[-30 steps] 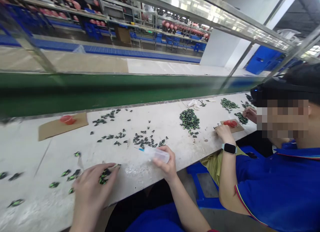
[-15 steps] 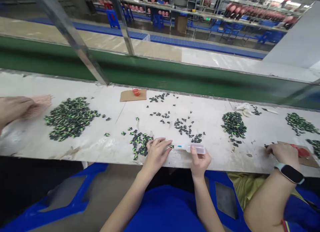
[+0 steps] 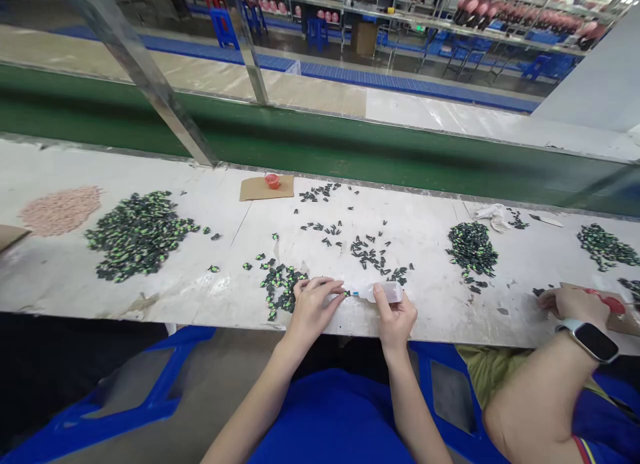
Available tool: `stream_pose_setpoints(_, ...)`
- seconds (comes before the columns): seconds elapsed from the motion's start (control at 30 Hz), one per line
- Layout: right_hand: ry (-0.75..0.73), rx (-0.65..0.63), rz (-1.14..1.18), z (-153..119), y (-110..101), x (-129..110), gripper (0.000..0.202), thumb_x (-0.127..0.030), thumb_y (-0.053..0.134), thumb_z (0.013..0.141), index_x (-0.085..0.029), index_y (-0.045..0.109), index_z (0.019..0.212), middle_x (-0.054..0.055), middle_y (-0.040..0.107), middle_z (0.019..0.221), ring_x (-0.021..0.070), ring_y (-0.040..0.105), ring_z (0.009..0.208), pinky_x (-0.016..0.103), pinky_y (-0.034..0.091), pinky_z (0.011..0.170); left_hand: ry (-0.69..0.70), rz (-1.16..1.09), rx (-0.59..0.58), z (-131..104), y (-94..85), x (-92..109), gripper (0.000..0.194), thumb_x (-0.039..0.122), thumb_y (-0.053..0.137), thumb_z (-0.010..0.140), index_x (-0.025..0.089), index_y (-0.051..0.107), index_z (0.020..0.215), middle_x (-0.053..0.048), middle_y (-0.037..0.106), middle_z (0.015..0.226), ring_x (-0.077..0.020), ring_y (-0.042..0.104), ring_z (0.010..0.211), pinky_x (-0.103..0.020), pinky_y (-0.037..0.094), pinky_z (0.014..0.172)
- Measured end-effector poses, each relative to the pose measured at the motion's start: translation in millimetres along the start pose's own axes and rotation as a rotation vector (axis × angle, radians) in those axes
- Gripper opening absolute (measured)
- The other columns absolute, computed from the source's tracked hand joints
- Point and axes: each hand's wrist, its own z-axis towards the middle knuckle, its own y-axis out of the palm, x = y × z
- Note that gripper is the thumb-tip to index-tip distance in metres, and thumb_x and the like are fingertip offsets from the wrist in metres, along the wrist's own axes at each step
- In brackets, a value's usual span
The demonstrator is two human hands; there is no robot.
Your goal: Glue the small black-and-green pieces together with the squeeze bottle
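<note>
My left hand [image 3: 314, 307] pinches a small dark part with green marks [image 3: 347, 293] between thumb and fingers, just above the table's front edge. In my right hand [image 3: 396, 323] is a translucent squeeze bottle [image 3: 389, 292], lying nearly level. Its thin blue-based needle tip [image 3: 355, 293] points left and reaches the small part; whether they touch is too small to tell. Beside my left hand lies a loose heap of black-and-green parts [image 3: 280, 284]. Small black pieces [image 3: 367, 254] are scattered beyond the bottle.
A red cup [image 3: 272, 181] stands on cardboard [image 3: 250, 190] at the back. Large black-and-green heap [image 3: 137, 237] and pink pile [image 3: 63, 211] lie left. Another heap [image 3: 471, 249] lies right, near a co-worker's hand [image 3: 575, 305] with a watch. A metal post [image 3: 190, 131] rises behind.
My right hand has moved the bottle slightly left, bringing its tip nearer the small part. My left hand stays almost still. Another person's hand has left the pink pile at far left.
</note>
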Motion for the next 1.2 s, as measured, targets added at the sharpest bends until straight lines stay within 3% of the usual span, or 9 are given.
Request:
stream_pose_setpoints(0.43, 0.084, -0.019, 0.044, 1.0, 3.2, 0.4, 0.036, -0.049, 0.069, 0.071, -0.015, 0.062, 0.063, 0.0, 0.062, 0.054, 0.0148, 0.053, 0.053, 0.025, 0.042, 0.052, 0.04, 0.049, 0.022, -0.7, 1.0, -1.3, 0.017, 0.019, 0.066, 0.082, 0.025, 0.067, 0.098, 0.0, 0.077, 0.088, -0.0223, 0.064, 0.1, -0.042, 0.032, 0.092)
stream_pose_setpoints(1.2, 0.062, -0.001, 0.045, 0.7, 2.4, 2.8, 0.037, -0.05, 0.068, 0.07, -0.015, 0.059, 0.059, -0.001, 0.058, 0.051, 0.0135, 0.049, 0.051, 0.025, 0.04, 0.052, -0.005, 0.055, -0.014, 1.1, -2.9, 3.7, 0.015, 0.019, 0.065, 0.081, 0.026, 0.067, 0.094, 0.001, 0.077, 0.089, -0.0221, 0.065, 0.1, -0.043, 0.029, 0.094)
